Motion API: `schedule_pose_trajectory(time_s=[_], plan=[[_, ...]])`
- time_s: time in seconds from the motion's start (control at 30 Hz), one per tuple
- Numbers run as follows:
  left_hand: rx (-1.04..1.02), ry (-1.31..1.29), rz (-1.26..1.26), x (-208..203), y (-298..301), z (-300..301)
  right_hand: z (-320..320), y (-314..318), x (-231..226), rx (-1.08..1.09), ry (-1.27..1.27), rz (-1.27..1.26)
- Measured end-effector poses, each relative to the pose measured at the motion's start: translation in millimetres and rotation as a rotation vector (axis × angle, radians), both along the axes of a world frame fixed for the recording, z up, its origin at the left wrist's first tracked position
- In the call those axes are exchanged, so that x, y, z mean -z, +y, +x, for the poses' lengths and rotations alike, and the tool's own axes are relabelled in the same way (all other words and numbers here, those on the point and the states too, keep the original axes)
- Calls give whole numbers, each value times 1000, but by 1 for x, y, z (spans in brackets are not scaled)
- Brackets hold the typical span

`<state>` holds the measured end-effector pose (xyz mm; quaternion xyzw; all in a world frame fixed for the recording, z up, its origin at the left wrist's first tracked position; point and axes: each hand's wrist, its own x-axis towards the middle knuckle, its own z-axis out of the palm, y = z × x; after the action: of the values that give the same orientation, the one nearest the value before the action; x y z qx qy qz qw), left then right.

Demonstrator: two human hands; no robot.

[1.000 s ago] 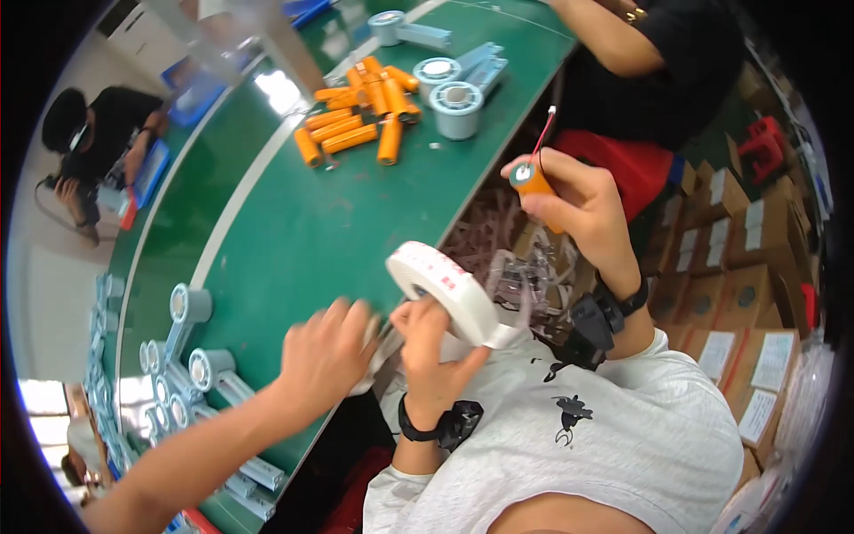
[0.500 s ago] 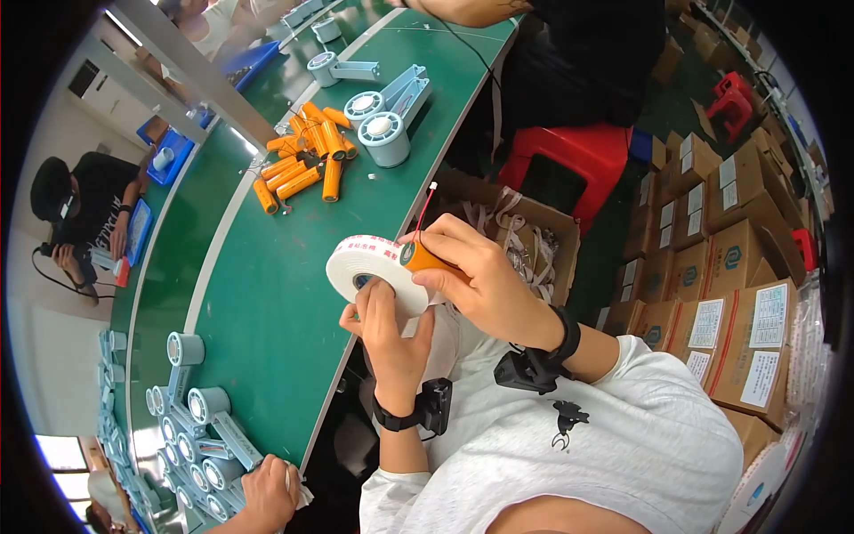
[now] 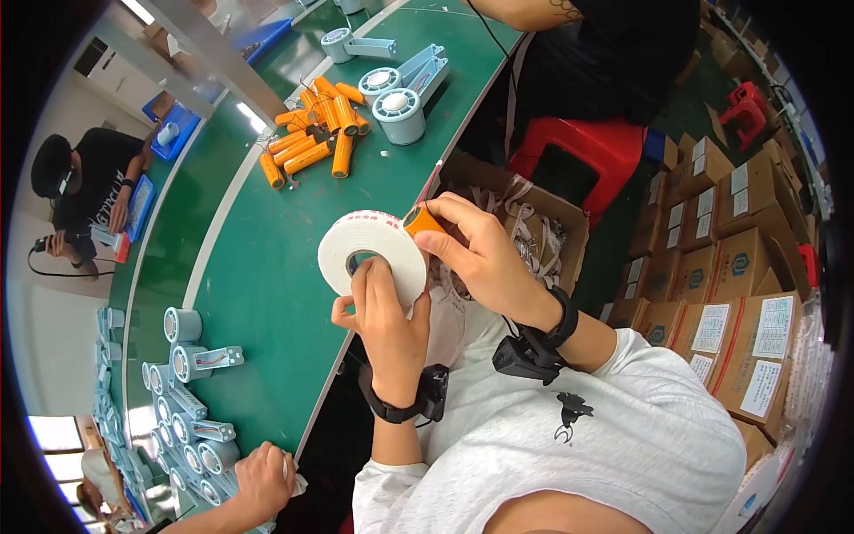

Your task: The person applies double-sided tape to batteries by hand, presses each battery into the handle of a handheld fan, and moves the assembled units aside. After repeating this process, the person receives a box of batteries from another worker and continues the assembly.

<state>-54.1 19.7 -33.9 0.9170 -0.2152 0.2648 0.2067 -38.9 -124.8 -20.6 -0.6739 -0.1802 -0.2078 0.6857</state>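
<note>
My left hand [image 3: 391,334] is closed on a wide roll of white tape [image 3: 334,249], its fingers reaching into the core and its thumb at the lower rim. The roll stands tilted, flat face toward me, red print along its outer edge. An orange cylindrical battery [image 3: 416,219] is gripped between the thumb and fingers of my right hand [image 3: 485,258]. The battery rests against the roll's upper right edge, and my fingers cover part of it. Its red lead rises toward a small white plug.
Several orange batteries [image 3: 307,157] lie heaped on the green table [image 3: 267,294]. Light-blue fan bodies [image 3: 400,125] stand beyond; more [image 3: 191,436] crowd the left, near another person's hand [image 3: 264,481]. Right of the table are a carton of white strips [image 3: 569,245], a red stool [image 3: 583,165] and stacked boxes [image 3: 756,347].
The tape roll has turned so its flat face shows more fully. The battery, still in my right hand, has moved up along the roll's edge.
</note>
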Motion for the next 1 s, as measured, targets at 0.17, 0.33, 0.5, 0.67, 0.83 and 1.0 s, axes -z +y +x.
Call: schedule_pose_trajectory(time_s=[0.17, 0.33, 0.5, 0.67, 0.83, 1.0], plan=[[13, -3, 50, -9, 6, -1, -2, 9, 7, -78, 119, 245], [22, -5, 99, -10, 17, 0, -5, 7, 9, -63, 167, 390], [26, -8, 149, -9, 0, -6, 6, 12, -4, -46, 87, 634], [45, -11, 199, -10, -4, -1, 22, 21, 1, 3, 31, 588], [97, 19, 235, -12, -16, 0, 23, -2, 9, 21, 51, 781], [412, 47, 283, -8, -30, -21, 32, -115, -15, 255, -405, 1097]])
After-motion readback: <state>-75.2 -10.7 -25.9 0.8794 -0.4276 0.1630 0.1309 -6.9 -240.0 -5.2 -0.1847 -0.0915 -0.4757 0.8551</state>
